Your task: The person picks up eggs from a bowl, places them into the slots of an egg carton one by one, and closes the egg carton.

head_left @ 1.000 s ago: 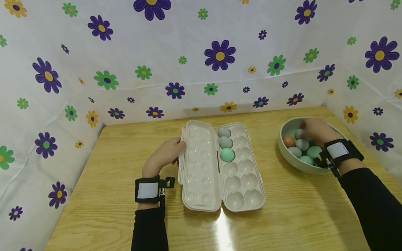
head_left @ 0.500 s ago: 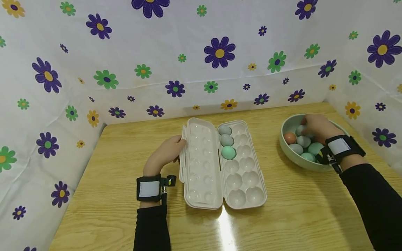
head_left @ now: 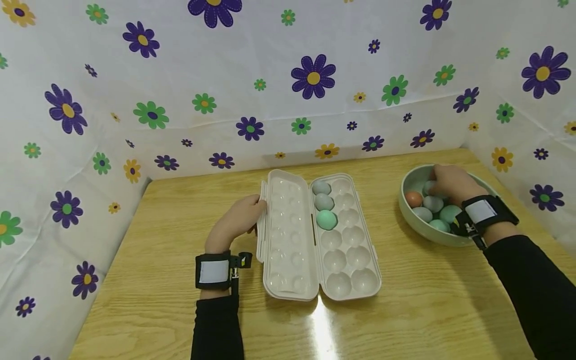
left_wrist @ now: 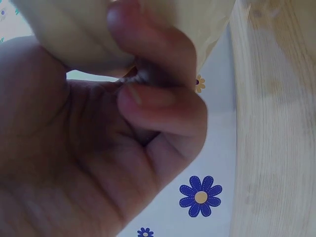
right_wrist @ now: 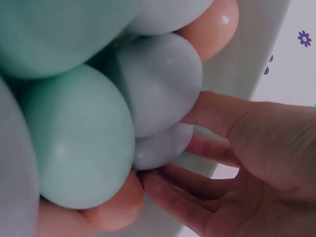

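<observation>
An opened off-white plastic egg carton (head_left: 333,240) lies on the table, its lid (head_left: 288,235) folded out left. Two grey eggs (head_left: 322,195) and one mint-green egg (head_left: 326,219) fill the far end of its left row. My left hand (head_left: 236,220) grips the lid's outer edge, with curled fingers (left_wrist: 163,108) close up in the left wrist view. To the right, my right hand (head_left: 456,185) reaches into a pale green bowl (head_left: 420,231). Its thumb and fingers pinch a grey egg (right_wrist: 165,145) among the others, and part of that egg is hidden.
Several grey, green and orange eggs (head_left: 414,199) share the bowl. The wooden table (head_left: 180,220) is enclosed at the back and sides by white flower-printed cloth (head_left: 270,60). Wristbands with small cameras (head_left: 213,271) sit on both forearms.
The head view has shifted slightly. Both hands stay where they were, the left on the lid and the right among the eggs, its fingers barely moved.
</observation>
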Motion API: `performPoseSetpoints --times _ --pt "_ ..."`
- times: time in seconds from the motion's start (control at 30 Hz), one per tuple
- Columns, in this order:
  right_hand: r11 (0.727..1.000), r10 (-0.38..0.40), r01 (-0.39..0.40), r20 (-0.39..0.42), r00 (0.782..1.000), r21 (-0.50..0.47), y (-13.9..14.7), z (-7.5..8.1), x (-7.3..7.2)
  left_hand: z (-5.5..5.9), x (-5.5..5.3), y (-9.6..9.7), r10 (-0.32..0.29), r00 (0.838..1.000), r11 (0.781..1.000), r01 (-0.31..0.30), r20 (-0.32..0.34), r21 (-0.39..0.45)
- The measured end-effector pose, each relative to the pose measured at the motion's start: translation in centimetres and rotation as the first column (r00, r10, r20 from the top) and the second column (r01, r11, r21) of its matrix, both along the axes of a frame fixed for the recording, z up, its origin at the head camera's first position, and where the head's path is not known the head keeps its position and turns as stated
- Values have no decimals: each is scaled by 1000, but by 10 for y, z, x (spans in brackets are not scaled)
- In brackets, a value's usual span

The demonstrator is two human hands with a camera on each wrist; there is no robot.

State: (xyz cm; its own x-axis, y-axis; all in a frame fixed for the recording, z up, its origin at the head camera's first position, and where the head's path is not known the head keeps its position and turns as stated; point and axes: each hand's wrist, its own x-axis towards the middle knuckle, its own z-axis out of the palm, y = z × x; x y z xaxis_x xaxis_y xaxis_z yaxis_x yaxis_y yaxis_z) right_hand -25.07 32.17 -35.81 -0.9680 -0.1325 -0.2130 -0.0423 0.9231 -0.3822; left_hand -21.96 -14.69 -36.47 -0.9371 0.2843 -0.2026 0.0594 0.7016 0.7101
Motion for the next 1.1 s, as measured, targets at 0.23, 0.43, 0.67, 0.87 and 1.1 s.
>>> performPoseSetpoints --times 0.23,0.43,0.67,0.87,1.1 --pt "999 1 1 -50 999 36 -1 4 -3 2 1 -1 18 1000 1000 -18 -5 5" --pt "999 6 -1 -100 995 50 -4 16 -5 1 2 0 16 1000 1000 -16 -2 -2" --pt "994 36 -22 -132 991 109 -21 38 -4 4 5 1 16 1000 1000 -16 1 4" --pt "989 54 -29 -169 984 144 -44 59 -6 3 3 1 11 1000 1000 -11 0 -1" --pt "986 55 -27 -165 985 166 -73 74 -7 4 3 3 7 1000 1000 -7 -5 7"
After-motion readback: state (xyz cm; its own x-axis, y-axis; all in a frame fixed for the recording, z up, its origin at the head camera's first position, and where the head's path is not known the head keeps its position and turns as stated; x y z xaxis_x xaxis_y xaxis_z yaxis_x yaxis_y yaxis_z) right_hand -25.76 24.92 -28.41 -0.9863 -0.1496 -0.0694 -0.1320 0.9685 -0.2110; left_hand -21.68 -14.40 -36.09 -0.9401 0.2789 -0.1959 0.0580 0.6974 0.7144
